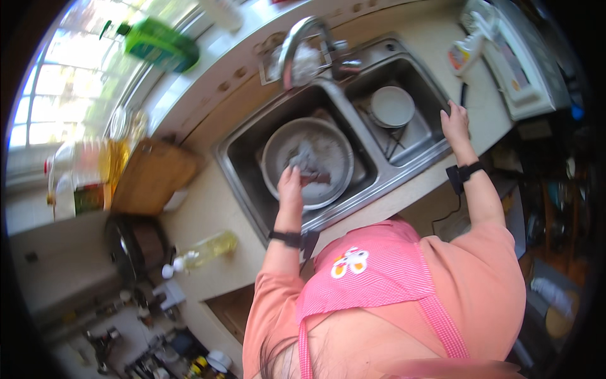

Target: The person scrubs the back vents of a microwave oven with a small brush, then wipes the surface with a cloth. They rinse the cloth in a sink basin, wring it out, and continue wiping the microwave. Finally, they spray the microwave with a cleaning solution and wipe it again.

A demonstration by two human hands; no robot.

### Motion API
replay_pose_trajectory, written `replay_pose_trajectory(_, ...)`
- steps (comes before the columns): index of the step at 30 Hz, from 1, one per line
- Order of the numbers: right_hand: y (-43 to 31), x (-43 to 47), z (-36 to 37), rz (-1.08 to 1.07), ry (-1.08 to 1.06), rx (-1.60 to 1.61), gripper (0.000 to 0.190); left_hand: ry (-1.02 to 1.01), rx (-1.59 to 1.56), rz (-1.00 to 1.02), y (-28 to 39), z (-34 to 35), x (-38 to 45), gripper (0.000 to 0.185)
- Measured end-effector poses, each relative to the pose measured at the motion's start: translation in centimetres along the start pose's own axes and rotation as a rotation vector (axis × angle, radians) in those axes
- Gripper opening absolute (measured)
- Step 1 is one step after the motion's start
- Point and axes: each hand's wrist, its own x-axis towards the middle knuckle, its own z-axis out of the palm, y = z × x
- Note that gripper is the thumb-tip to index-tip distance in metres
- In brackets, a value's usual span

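A round, pale metal basin (343, 147) sits in the left bowl of a stainless steel double sink (374, 182). Inside it lie a blurred grey, crumpled mass (307, 154) and a dark brown strip (316, 178). My left hand (290, 185) reaches over the basin's near left side, fingertips at the grey mass; whether it grips anything is unclear. At the sink's right rim rests my right hand (456, 124), thumb and forefinger apart, holding nothing visible. A white round bowl (393, 106) stands in the right bowl of the sink, above thin dark rods (394, 144).
A curved chrome faucet (287, 52) rises behind the sink. Left are a wooden cutting board (154, 177), an oil bottle (90, 161) and a clear bottle of yellow liquid (208, 251). A green pump bottle (161, 45) is on the sill; a spray bottle (466, 54) stands right, beside a white appliance (525, 71).
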Motion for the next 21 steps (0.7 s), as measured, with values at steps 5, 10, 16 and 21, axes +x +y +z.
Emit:
replay_pose_trajectory(5,-14.1,-6.1,1.6,-0.67,-0.221,0.361,0.035,0.212,0.403,-0.311,-3.6,-2.5,3.0,0.068)
replay_pose_trajectory(10,-24.7,-12.3,10.0,-0.892,-1.001,0.249,0.032,0.157,0.257,-0.343,-4.1,-4.3,0.9,0.06)
replay_pose_trajectory(16,-29.3,-13.3,22.1,-0.625,-0.978,-0.007,0.05,0.226,-0.091,-0.556,-2.3,-5.6,-1.7,0.054)
replay_pose_trajectory(21,-27.4,-16.3,25.3,-0.926,-1.121,-0.353,0.058,0.256,-0.295,-0.625,-4.1,-6.4,0.2,0.061)
